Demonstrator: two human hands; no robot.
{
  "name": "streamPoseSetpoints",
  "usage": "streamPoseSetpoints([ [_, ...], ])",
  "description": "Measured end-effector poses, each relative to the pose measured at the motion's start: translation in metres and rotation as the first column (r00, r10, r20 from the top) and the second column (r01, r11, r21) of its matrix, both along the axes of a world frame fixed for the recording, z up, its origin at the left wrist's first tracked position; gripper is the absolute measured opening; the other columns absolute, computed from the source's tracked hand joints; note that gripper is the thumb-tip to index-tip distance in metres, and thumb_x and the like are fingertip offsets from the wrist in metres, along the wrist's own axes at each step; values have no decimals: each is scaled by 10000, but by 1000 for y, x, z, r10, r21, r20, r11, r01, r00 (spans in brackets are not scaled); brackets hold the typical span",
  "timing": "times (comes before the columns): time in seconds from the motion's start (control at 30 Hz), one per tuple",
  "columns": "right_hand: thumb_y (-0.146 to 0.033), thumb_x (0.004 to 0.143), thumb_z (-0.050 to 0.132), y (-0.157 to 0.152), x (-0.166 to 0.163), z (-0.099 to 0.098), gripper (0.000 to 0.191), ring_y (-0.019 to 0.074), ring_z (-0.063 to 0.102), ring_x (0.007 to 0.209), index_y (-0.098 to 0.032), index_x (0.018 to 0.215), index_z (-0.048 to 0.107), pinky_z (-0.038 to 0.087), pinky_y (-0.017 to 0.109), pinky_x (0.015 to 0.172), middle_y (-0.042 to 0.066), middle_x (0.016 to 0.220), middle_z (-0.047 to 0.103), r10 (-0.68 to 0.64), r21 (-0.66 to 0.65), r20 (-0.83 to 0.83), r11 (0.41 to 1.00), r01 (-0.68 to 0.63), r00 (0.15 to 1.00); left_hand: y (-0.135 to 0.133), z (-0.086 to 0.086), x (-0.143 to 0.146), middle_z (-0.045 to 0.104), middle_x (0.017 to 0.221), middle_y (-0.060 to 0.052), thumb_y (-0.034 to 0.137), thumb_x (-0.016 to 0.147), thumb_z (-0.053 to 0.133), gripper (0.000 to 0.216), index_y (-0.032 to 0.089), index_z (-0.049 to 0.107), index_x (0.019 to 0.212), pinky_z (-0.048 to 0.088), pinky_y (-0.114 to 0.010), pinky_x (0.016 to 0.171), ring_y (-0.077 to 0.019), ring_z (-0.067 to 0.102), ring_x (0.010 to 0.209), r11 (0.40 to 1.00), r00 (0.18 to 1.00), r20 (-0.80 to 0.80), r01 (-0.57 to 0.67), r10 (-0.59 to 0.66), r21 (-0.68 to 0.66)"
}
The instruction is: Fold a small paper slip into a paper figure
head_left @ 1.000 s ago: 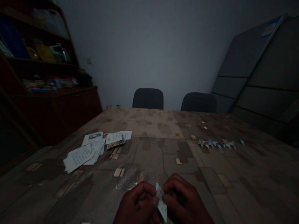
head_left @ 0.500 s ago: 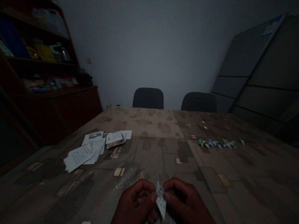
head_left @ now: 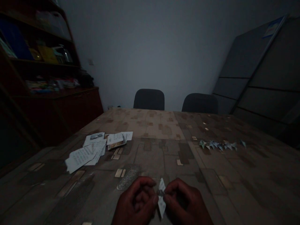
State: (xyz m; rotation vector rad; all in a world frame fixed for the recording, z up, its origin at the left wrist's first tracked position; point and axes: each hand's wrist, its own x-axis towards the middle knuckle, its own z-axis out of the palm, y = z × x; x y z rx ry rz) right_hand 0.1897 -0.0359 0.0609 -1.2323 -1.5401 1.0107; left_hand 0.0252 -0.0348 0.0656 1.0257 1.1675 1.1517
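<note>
A small, pale, printed piece of folded paper (head_left: 161, 204) is upright between my hands at the near edge of the table, its pointed ends showing above and below my fingers. My right hand (head_left: 187, 203) pinches its right side between thumb and forefinger. My left hand (head_left: 137, 201) is curled, the thumb tip at the paper's left edge and the forefinger raised a little away from it. Any left fingers behind the paper are hidden. Farther off on the right, several small folded paper figures (head_left: 219, 145) stand in a row.
Loose printed sheets or cards (head_left: 82, 157) lie spread on the left of the patterned tablecloth (head_left: 150, 156), beside a small stack of cards (head_left: 117, 140). Two dark chairs (head_left: 149, 99) stand behind the table. A filled shelf cabinet (head_left: 56, 93) is at the left. The room is dim.
The folded paper has turned slightly more upright, and its middle now shows a dark gap. My left forefinger has lifted away from it; the right hand keeps its pinch.
</note>
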Motion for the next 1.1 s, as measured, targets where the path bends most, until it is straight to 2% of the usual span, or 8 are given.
streamPoseSetpoints([
  [0.17,-338,779,616,1,-1,0,182,149,500,606,-166,721,605,354,239,582,-9,626,544,16,-19,-41,1000,-17,999,1,6,0,458,489,73,361,664,775,252,152,635,640,303,-183,474,-89,416,473,999,998,-36,47,-47,-7],
  [0.27,-355,773,634,2,-1,3,200,144,476,600,-168,716,587,340,238,574,-18,621,517,20,-86,-103,996,-29,995,1,6,-3,525,568,48,403,681,766,269,169,714,803,352,-199,482,-118,474,508,999,998,-51,31,-33,-29],
  [0.37,-363,772,640,2,0,6,211,134,442,583,-165,724,586,327,240,571,-27,612,491,37,-111,-107,993,-48,994,4,4,-8,622,733,-5,362,740,726,236,216,765,921,417,-225,556,-158,561,623,986,988,-148,69,-47,151],
  [0.43,-373,781,633,2,1,7,222,131,420,577,-165,720,585,320,243,569,-30,606,476,57,-104,-84,992,-66,995,7,4,-12,637,789,-19,300,777,690,142,234,774,872,435,-237,622,-171,586,692,938,976,-204,141,-78,316],
  [0.53,-381,801,618,3,3,5,231,128,404,567,-169,718,578,312,243,560,-33,599,465,89,-103,-50,990,-94,995,12,4,-15,635,769,-21,253,796,664,88,216,739,768,427,-245,640,-174,586,703,899,970,-209,201,-126,390],
  [0.7,-339,809,602,4,6,-1,176,133,449,582,-164,787,602,339,236,568,-25,633,498,156,-67,-13,985,-157,988,12,5,-10,573,619,10,239,733,691,123,165,653,642,385,-222,545,-136,525,575,964,983,-158,131,-96,233],
  [0.83,-308,814,609,6,8,-6,158,143,491,619,-153,833,636,350,238,595,-10,668,539,202,-36,61,979,-200,978,8,5,-4,524,480,57,323,716,748,235,174,574,667,368,-203,464,-100,476,428,989,988,44,146,-146,10],
  [1.1,-384,801,636,10,8,-3,240,122,402,596,-147,787,593,303,224,557,-28,647,466,213,-206,-120,950,-234,970,9,13,-8,546,565,46,339,674,822,221,157,735,765,363,-186,506,-89,482,523,978,979,63,187,-193,89],
])
